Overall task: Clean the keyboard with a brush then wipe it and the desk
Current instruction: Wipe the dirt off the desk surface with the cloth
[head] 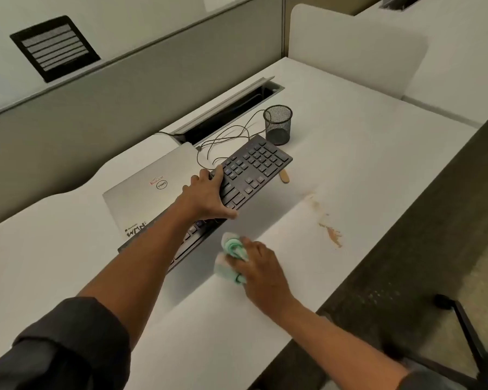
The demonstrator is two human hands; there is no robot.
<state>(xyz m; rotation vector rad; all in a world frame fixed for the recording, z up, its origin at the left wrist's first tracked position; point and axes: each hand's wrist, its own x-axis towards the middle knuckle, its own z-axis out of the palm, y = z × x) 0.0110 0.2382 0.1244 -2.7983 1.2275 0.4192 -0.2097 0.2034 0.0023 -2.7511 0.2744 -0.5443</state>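
Observation:
A black keyboard (pixel 254 164) lies slanted across the white desk (pixel 364 170), its near edge raised off the surface. My left hand (pixel 209 197) grips it around the middle, thumb under the front edge. My right hand (pixel 261 266) holds a bunched green and white cloth (pixel 233 256) pressed on the desk just in front of the keyboard. A wooden brush handle (pixel 284 175) pokes out from behind the keyboard's right end. Brown stains (pixel 331 233) mark the desk to the right of my right hand.
A closed silver laptop (pixel 150 190) lies behind the keyboard. A black mesh pen cup (pixel 278 123) stands at the back near a cable slot (pixel 226 114), with thin cables looping between. A chair base (pixel 462 325) sits beyond the desk's right edge.

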